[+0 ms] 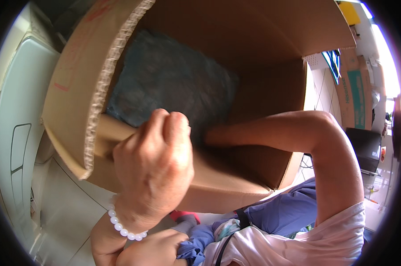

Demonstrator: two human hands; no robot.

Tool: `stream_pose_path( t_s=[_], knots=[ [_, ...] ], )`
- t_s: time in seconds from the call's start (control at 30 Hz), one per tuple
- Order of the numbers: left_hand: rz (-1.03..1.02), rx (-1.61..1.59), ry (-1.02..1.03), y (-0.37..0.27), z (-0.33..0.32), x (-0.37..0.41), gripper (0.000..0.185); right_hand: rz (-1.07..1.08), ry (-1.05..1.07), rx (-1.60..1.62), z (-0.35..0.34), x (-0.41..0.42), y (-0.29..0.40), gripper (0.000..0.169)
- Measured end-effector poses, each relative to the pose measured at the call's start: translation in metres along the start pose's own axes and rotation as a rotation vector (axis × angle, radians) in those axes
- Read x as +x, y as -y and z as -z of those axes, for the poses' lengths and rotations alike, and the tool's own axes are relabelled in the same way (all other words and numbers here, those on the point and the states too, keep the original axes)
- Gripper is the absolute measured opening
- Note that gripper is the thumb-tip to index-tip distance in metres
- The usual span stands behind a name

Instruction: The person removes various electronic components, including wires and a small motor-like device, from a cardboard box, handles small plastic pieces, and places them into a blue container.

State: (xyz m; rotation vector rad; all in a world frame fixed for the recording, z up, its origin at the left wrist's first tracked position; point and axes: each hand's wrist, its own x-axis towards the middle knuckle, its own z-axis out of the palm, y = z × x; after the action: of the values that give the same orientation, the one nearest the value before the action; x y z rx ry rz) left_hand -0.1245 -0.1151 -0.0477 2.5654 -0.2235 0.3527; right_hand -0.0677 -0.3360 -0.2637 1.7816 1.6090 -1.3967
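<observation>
A large open cardboard box (227,199) fills the middle of the view, tilted before me. Inside it lies a dark bluish plastic bag or sheet (173,73), wrinkled and spread across the far left part. My left hand (157,159), with a white bead bracelet (119,226) at the wrist, is raised over the near edge of the box, its fingers curled; what they hold, if anything, is hidden behind the knuckles. My right arm reaches into the box, and the right hand (217,135) is in shadow at the plastic's near right corner, its fingers out of sight.
A pale green appliance (16,89) stands close on the left, above a tiled floor (67,199). Another cardboard box with a teal band (358,96) and a black box (363,146) stand at the right. My bent leg is just below the large box.
</observation>
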Motion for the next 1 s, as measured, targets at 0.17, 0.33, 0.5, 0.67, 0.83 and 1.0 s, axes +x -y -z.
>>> stream_pose_path(
  t_s=[0.17,0.33,0.5,0.67,0.83,1.0],
  knots=[
    [0.035,-0.069,0.057,0.002,0.008,-0.001,0.012,-0.017,0.009,0.042,0.004,-0.016,0.009,0.021],
    [0.002,-0.035,0.057,0.002,0.006,0.000,0.014,-0.036,0.025,0.070,0.001,-0.021,0.012,0.024],
    [-0.015,-0.010,0.064,0.002,0.005,-0.001,0.015,-0.022,-0.125,0.081,-0.022,-0.010,0.005,0.021],
    [0.037,-0.087,0.045,0.001,0.005,-0.001,0.011,-0.023,-0.291,0.037,-0.031,-0.003,0.002,0.016],
    [0.058,-0.076,0.076,-0.001,0.006,0.002,0.010,0.033,-0.206,0.045,-0.020,-0.004,-0.002,0.017],
    [0.076,-0.060,0.086,0.000,0.006,0.003,0.010,-0.228,-0.064,0.488,0.056,-0.014,-0.006,0.022]
  ],
)
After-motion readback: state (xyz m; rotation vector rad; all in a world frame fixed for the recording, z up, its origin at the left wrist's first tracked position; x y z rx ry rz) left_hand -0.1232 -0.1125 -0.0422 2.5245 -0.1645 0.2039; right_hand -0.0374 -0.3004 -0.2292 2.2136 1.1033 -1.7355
